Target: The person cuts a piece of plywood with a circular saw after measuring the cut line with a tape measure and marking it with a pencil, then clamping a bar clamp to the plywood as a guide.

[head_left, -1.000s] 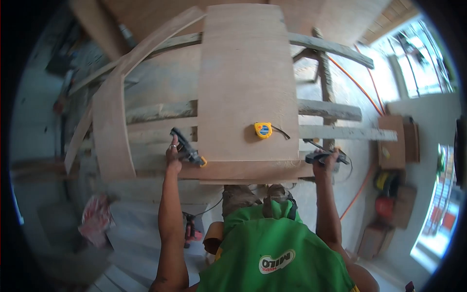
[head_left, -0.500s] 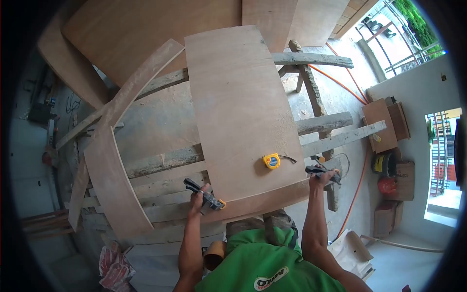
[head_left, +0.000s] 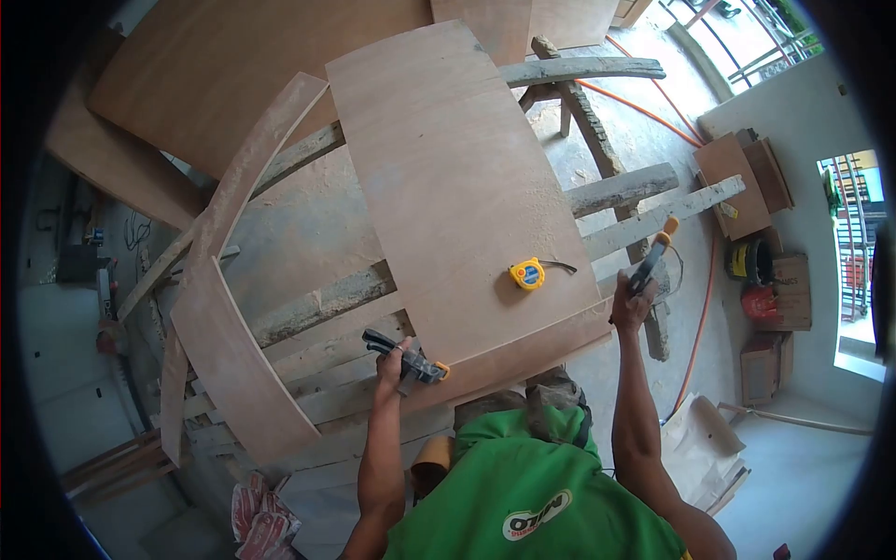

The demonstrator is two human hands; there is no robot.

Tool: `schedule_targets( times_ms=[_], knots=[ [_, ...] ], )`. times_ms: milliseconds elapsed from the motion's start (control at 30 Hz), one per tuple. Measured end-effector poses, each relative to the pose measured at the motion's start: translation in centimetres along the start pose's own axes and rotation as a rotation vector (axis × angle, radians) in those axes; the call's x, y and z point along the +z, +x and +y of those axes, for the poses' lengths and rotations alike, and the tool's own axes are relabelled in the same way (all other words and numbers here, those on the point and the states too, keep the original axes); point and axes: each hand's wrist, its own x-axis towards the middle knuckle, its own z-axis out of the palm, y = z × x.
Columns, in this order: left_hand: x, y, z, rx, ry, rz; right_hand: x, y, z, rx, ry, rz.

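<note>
My left hand [head_left: 390, 364] is closed around a black clamp [head_left: 422, 368] with an orange pad, at the near left corner of a wide plywood panel [head_left: 448, 177]. Just past the panel's near right corner, my right hand [head_left: 631, 304] grips another black clamp [head_left: 648, 265], its orange-tipped end pointing up and away. A narrower plywood strip [head_left: 523, 362] lies along the panel's near edge. On the panel sits a yellow tape measure [head_left: 527, 273] with a short dark end sticking out to the right.
Rough timber beams [head_left: 317, 303] support the panel. Curved plywood strips [head_left: 233, 345] lie to the left, and large sheets [head_left: 261, 75] lean at the back. An orange hose [head_left: 695, 345] crosses the floor on the right, near cardboard boxes [head_left: 791, 294] and a black bucket [head_left: 749, 262].
My right hand has turned its clamp from lying sideways to pointing upward and moved it slightly away from the panel. My left hand still holds its clamp near the corner. The view has shifted.
</note>
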Motion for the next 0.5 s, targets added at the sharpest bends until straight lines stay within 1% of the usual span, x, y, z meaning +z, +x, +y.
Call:
schedule_targets(
  times_ms=[33,67,133,167,200,267,300,333,367,400,467,500],
  knots=[
    [-0.5,0.2,-0.3,0.022,0.014,-0.049,-0.8,-0.3,-0.6,-0.022,0.034,-0.089],
    [-1.0,0.4,-0.7,0.020,0.014,-0.034,-1.3,-0.7,-1.2,-0.020,0.039,-0.104],
    [-1.6,1.1,-1.5,0.107,0.109,-0.081,-2.0,-1.1,-2.4,-0.099,0.133,-0.310],
    [-1.8,1.3,-1.7,0.125,0.101,-0.092,-2.3,-1.4,-3.3,-0.130,0.114,-0.371],
    [-2.1,2.0,-2.0,0.123,0.100,-0.074,-2.5,-1.5,-4.0,-0.130,0.122,-0.388],
    [-3.5,3.2,-3.0,0.322,0.191,-0.161,-2.3,-2.4,-5.4,-0.313,0.166,-0.510],
    [-3.7,2.3,-2.5,0.319,0.190,-0.125,-1.9,-3.0,-5.4,-0.227,0.200,-0.614],
    [-3.0,0.8,-1.2,0.284,0.118,-0.120,-1.3,-3.8,-5.7,-0.232,0.216,-0.639],
    [-2.5,-0.4,0.1,0.253,0.044,-0.122,-0.8,-4.4,-6.0,-0.222,0.165,-0.715],
    [-2.6,-1.1,1.0,0.256,0.040,-0.104,-0.4,-4.9,-6.2,-0.214,0.110,-0.785],
    [-2.8,-2.3,2.8,0.200,0.006,-0.147,1.3,-6.3,-6.9,-0.395,0.029,-0.802],
    [-2.8,-3.3,3.8,0.253,0.040,-0.150,2.0,-7.0,-7.8,-0.452,0.006,-0.823]
  ],
)
